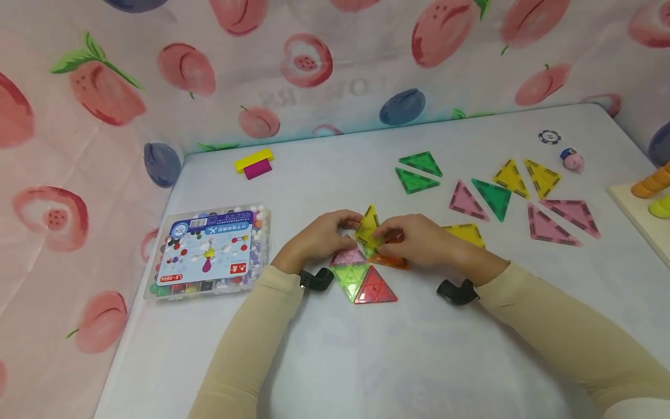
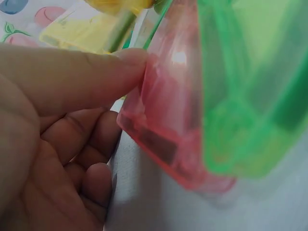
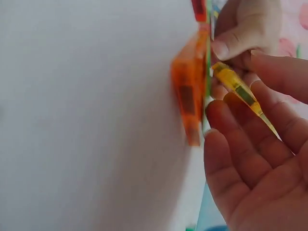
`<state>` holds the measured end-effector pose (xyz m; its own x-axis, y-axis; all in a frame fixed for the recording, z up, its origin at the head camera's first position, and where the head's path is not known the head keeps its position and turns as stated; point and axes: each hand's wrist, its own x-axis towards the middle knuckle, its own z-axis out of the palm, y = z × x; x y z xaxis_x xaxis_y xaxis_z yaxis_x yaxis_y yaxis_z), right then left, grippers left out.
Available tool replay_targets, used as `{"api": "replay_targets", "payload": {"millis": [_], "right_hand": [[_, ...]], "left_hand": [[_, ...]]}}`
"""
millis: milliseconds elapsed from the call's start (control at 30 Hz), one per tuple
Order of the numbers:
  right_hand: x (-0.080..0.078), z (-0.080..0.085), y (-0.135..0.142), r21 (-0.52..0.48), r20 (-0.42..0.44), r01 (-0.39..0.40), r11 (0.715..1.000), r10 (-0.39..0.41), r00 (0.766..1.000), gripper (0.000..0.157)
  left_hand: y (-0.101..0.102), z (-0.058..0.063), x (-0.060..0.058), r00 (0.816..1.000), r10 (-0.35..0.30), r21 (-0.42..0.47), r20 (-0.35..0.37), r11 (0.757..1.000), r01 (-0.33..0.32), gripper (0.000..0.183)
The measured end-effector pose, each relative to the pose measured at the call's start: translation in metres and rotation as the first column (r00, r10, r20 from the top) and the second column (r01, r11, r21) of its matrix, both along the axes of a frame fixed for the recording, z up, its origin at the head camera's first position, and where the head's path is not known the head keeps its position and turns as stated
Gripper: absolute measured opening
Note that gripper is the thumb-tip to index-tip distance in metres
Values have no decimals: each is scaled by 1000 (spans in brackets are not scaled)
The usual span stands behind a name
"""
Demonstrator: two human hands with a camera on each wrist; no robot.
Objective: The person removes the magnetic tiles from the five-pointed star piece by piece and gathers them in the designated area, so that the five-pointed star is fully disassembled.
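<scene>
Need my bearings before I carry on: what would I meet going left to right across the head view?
Plastic case → left hand → held yellow tile → right hand → rightmost green tile → chip → toy figure → wooden board.

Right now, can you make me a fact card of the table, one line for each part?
Left grip: thumb touching a pink tile
Right grip: pinching a yellow tile
Near the grips: light green tile, red tile, orange tile
Loose, farther right: green triangles, pink triangles, yellow triangles
Left side: box of small coloured pieces
Back left: yellow block next to purple block
Back right: round chip, little pink figure
</scene>
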<state>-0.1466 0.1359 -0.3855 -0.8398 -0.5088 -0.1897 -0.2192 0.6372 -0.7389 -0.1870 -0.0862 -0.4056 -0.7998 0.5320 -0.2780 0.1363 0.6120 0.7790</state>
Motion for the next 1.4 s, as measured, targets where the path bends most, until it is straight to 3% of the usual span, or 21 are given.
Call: {"api": "replay_targets", "payload": {"millis": [100, 300, 500, 733, 867, 1000, 1167, 1400], "right_hand": [[1, 4, 11, -20, 12, 59, 998, -58, 998, 27], [6, 9, 42, -14, -78, 124, 992, -125, 989, 26], [17, 7, 71, -7, -91, 184, 983, -184, 979, 28], [28, 9, 95, 48, -93, 232, 971, -227, 969, 36], [33, 9, 106, 53, -104, 247, 968, -241, 965, 36], [38, 9, 113, 60, -92, 251, 966, -245, 965, 34], [46, 7, 115, 100, -17, 230, 968, -229, 973, 37], [54, 4, 108, 126, 44, 116, 985, -123, 991, 35]], "left_hand": [[1, 1, 0, 1000, -10, 29, 18, 1000, 9, 43], [-2, -2, 1, 1000, 0, 64, 5, 998, -1, 40], [-2, -1, 5, 999, 4, -24, -32, 1000, -5, 37], [-3, 6, 13, 990, -10, -137, -143, 991, -9, 30], [0, 12, 19, 984, -24, -123, -179, 992, 1, 33], [10, 18, 26, 978, -73, -92, -194, 994, 56, 36], [25, 20, 35, 956, -162, -166, -243, 978, 124, 40], [41, 19, 42, 896, -286, -314, -341, 933, 179, 41]]}}
